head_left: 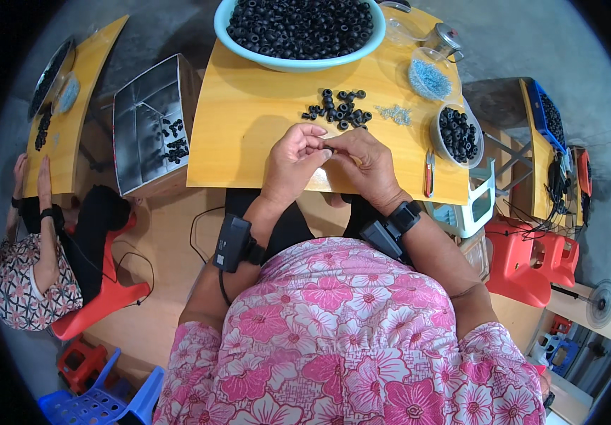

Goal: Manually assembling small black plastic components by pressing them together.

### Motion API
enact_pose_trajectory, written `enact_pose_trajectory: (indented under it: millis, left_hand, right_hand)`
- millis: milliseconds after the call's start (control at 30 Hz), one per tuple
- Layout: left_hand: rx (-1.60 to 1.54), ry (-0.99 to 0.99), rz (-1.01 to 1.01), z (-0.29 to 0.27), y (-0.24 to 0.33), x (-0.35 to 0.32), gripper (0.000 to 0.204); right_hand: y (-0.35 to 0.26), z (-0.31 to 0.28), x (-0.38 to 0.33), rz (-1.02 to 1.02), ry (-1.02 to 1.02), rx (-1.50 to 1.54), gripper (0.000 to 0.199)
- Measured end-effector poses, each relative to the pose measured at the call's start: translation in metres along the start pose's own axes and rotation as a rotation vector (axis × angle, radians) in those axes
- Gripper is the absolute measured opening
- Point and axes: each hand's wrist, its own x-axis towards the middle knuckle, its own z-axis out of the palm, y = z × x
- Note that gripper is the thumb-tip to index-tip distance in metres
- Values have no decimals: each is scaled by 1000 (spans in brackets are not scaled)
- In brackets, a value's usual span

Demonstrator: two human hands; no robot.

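From my end, the left hand (295,152) comes first, thumb and fingers pinched together on a small black piece (327,148). The right hand (368,159) meets it from the other side, fingertips clamped on that same piece. It's held up over the front of the table (234,134), just short of the loose black pieces (338,110). Fingers cover most of it, so I can't tell its long axis or which way it points.

Sweeping the room from the left now: a co-worker (38,283) sits at another yellow table, a red stool (107,290) beneath. Next, a box (151,127) topped with a dark, shiny sheet carrying scattered black bits. Then my own tabletop, bowed by the lens, and off to the right more red stools (521,262) and a fan (602,303).

Materials, left to right: a smooth pale-blue basin (298,66), round and heaped with ring-shaped black pieces; beside the loose pile, a scatter of tiny glinting bits (395,114); a pair of red-handled clippers (429,174); a clear tub of fine bluish bits (430,79); a whitish round bowl (461,165) of glossy black pieces; and a lidded metal cup (447,37).
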Motion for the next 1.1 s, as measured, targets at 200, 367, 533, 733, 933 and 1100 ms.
enact_pose_trajectory:
  millis: [200,367,533,733,933,1100]
  left_hand:
    - [-124,-66,-75,-3,8,-5,29]
    - [-145,-21,-19,-1,3,-7,28]
    - [-185,-20,-36,-1,4,-6,28]
    - [-207,-20,-1,-1,1,-6,29]
    - [-256,-6,-8,0,-1,-10,27]
    - [-289,-1,40,1,-2,-9,28]
  right_hand:
    - [-7,1,-5,23,-30,-22,27]
    - [-2,-5,5,63,25,72,27]
    - [12,-7,31,18,126,-243,20]
    - [17,1,53,-107,54,-336,20]
    - [11,17,71,-172,-45,-363,20]
    - [17,19,81,-321,-158,-435,22]
